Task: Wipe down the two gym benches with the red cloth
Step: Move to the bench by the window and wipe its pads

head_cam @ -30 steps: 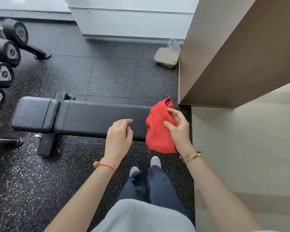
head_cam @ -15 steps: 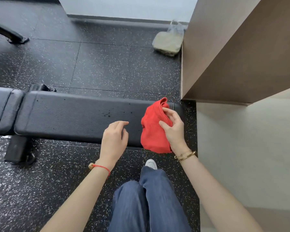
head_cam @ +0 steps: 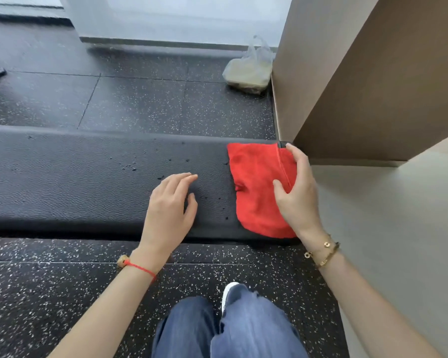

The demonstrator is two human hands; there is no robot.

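A black padded gym bench (head_cam: 88,177) runs across the middle of the head view, with small dark specks on its pad. The red cloth (head_cam: 256,177) lies spread on the bench's right end. My right hand (head_cam: 300,197) grips the cloth's right edge, thumb on top and fingers curled over the far corner. My left hand (head_cam: 170,213) is over the pad just left of the cloth, fingers relaxed and holding nothing; whether it touches the pad is unclear. Only one bench is in view.
A brown column (head_cam: 347,86) stands right beside the bench's right end, with a beige wall (head_cam: 386,228) below it. A plastic bag (head_cam: 248,71) sits on the speckled black floor (head_cam: 140,104) behind the bench. My jeans-clad legs (head_cam: 230,329) stand in front.
The view has come closer to the bench. My right hand brought the hanging cloth down flat onto the bench's right end, and my left hand moved lower over the pad.
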